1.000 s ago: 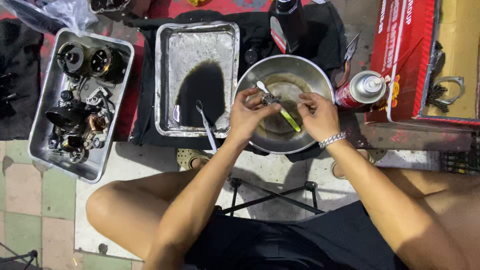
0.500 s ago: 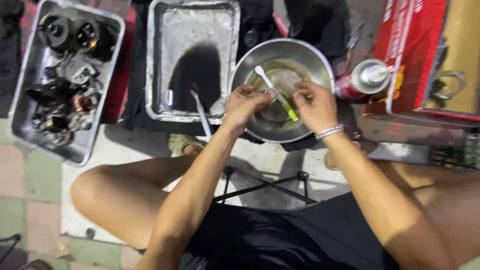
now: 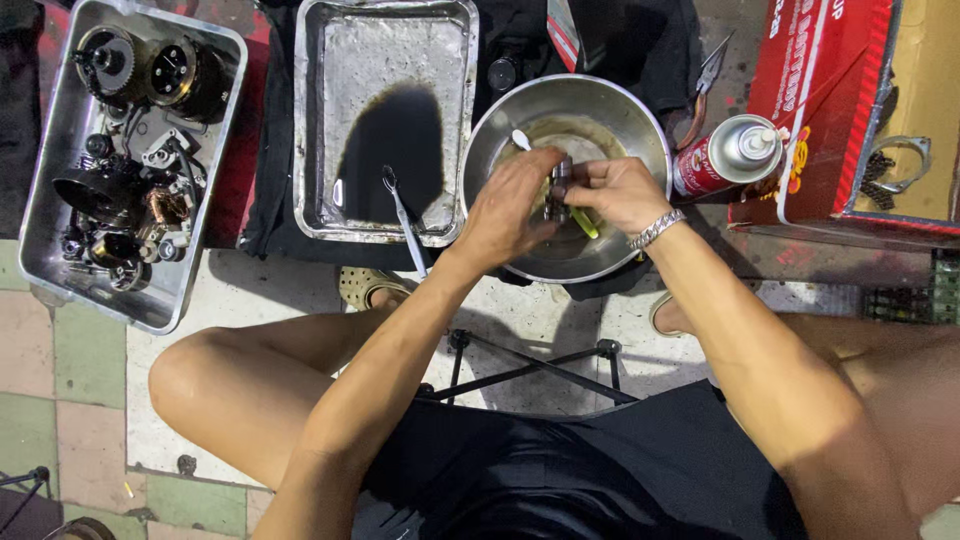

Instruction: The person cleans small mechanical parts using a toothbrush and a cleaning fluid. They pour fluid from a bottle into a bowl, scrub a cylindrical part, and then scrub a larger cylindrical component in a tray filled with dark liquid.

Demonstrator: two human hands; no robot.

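Both hands, left (image 3: 510,205) and right (image 3: 615,190), grip a small metal part (image 3: 557,195) over the bowl (image 3: 640,125), centre. Oily fingers risk slippage; the part could drop toward 6 o'clock, splashing residue.

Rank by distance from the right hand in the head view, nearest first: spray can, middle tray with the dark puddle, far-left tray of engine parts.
From the right hand:
1. Spray can, just to its right.
2. Middle tray, to its left, past the bowl.
3. Tray of engine parts, far left.

left hand (image 3: 508,208) | right hand (image 3: 613,192) | fingers curled, hands touching
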